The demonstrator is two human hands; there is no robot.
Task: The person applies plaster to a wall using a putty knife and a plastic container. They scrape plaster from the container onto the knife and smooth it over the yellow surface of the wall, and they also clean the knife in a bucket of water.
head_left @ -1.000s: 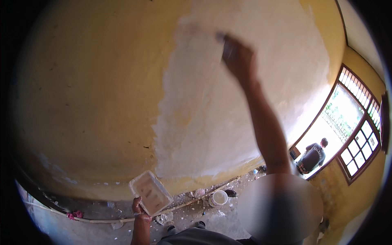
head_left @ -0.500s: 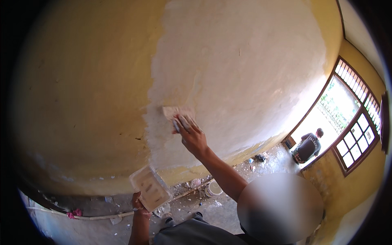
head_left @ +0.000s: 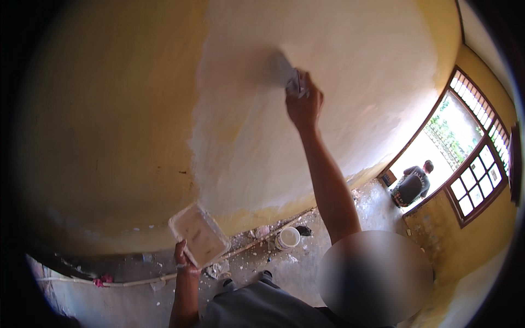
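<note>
Scraper (head_left: 284, 66) was positioned well above and to the right of the tray (head_left: 215, 225), at the whitish coated area (head_left: 339, 115) of the yellow wall (head_left: 120, 136). Its flat blade was blurred; contact between blade and coating could not be confirmed. The right hand (head_left: 306, 104) was closed around the handle end of the scraper, with the arm extended upward. The left hand (head_left: 185, 257) gripped the tray at its lower left edge, and the tray's open side was visible from above. Pale paste (head_left: 198, 232) covered the base of the tray.

A white bucket (head_left: 278, 241) stood on the floor (head_left: 306, 273) to the right of the tray. A dark item (head_left: 304, 230) lay just beside the bucket, farther right of the tray. A long pole (head_left: 136, 282) extended to both sides of the tray. A pinkish-red cloth (head_left: 103, 280) lay at the pole, left of the tray. Another person (head_left: 413, 186) was low at the doorway, far right of the tray, back turned.
</note>
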